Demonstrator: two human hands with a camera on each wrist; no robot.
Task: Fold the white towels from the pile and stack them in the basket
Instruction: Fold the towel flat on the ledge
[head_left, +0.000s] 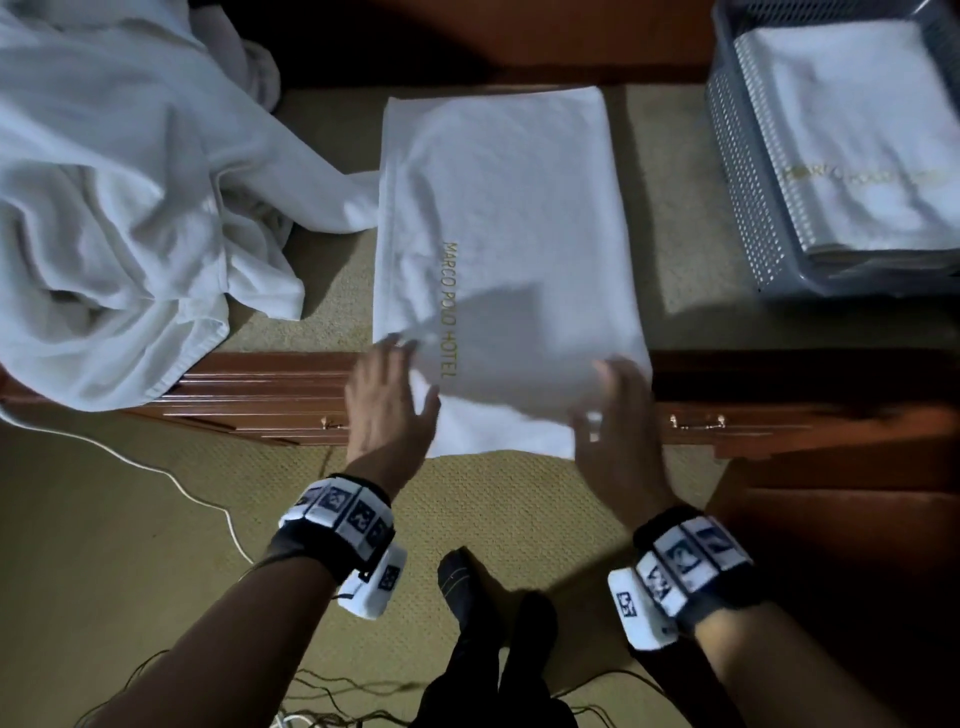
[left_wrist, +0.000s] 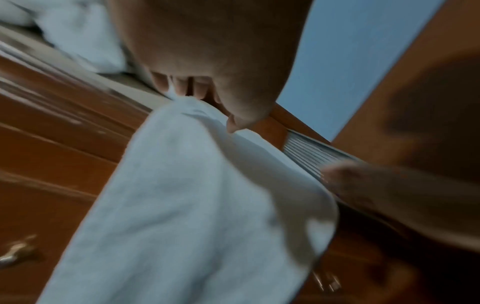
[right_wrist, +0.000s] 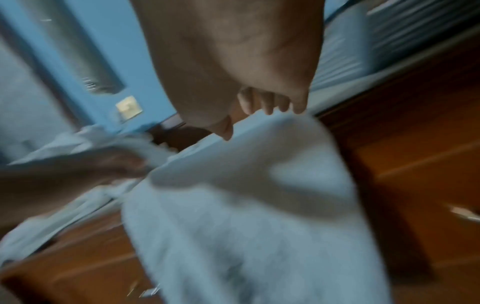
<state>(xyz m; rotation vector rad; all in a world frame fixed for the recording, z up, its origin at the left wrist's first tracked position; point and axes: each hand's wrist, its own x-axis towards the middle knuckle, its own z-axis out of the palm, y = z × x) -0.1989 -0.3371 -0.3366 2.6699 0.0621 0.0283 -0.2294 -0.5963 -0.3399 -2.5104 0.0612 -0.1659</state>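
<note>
So both hands, left hand (head_left: 387, 400) and right hand (head_left: 608, 410), pinch the hotel towel (head_left: 504, 218) near corners; I'd lift evenly, matching the far edge.

Downward head view, two close wrist views

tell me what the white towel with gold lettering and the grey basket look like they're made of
The white towel with gold lettering looks like soft terry cotton: matte, fuzzy nap, limp overhang, seemingly embroidered text. The grey perforated basket looks like moulded plastic: smooth, rigid walls with regular rows of small holes.
</note>
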